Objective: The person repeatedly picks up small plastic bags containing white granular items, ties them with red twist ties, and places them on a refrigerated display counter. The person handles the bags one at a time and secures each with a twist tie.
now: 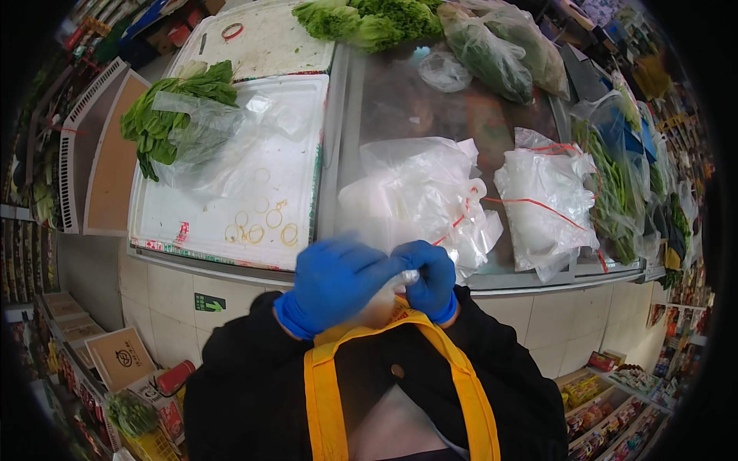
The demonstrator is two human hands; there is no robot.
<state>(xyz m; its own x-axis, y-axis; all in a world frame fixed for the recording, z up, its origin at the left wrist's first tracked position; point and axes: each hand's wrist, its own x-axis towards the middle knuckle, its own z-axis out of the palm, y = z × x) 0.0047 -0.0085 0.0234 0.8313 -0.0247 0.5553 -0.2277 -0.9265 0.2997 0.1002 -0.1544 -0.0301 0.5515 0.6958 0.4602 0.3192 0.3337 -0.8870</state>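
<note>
Both my hands wear blue gloves and meet in front of my yellow apron. Between them is a thin clear plastic bag, pinched by the fingers of my right hand. My left hand is blurred, its fingers closed against the same bag. Just beyond them lies a stack of clear plastic bags with red string. On the white foam lid to the left, leafy greens lie partly under a loose plastic bag. Several rubber bands are scattered near its front.
A second bag bundle, tied with red string, lies to the right, beside bagged long green vegetables. Lettuce and bagged vegetables sit at the back. The counter's metal front edge runs just before me.
</note>
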